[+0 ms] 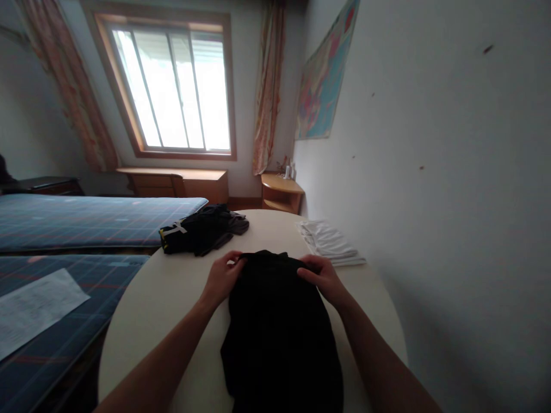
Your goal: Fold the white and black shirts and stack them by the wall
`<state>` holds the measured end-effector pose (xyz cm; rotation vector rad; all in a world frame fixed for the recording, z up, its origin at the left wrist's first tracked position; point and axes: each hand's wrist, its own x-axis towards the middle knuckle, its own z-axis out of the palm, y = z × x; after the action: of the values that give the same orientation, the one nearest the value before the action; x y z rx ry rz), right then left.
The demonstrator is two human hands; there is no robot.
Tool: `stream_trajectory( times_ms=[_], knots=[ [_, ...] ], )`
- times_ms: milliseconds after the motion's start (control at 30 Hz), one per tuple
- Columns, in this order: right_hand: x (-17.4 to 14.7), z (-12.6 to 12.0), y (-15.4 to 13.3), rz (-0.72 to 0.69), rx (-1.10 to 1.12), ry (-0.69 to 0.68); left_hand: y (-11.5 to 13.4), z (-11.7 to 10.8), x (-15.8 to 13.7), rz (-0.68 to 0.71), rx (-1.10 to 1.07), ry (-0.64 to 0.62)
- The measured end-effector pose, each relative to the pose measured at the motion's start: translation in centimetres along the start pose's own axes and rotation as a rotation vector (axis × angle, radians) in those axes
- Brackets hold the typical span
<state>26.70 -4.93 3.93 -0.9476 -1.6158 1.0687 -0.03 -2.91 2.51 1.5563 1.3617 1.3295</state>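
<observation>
The person's left hand (224, 276) and right hand (325, 277) grip the top edge of a black garment (282, 335) at lower centre; tabletop (172, 321) spreads either side, dark clothes (206, 229) at its upper-left rim.

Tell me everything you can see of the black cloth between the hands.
The plain black, matte-looking cloth lies lengthwise on the round, cream-coloured table, its far edge slightly rumpled, its sides uneven, its near end cut off by the picture's lower border. The left bare hand pinches it near the far left corner; the right bare hand holds it near the far right one. It is too dark to make out seams or layers.
</observation>
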Motion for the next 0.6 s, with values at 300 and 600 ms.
stream_trajectory(
  times_ms=[300,600],
  knots=[
    [0.6,3.1,0.6,-0.142,-0.244,0.026,3.0,2.8,-5.2,0.088,0.127,-0.380],
    [1.0,-0.4,4.0,-0.164,-0.377,-0.112,1.6,2.0,-3.9,0.013,-0.114,-0.503]
  ],
)
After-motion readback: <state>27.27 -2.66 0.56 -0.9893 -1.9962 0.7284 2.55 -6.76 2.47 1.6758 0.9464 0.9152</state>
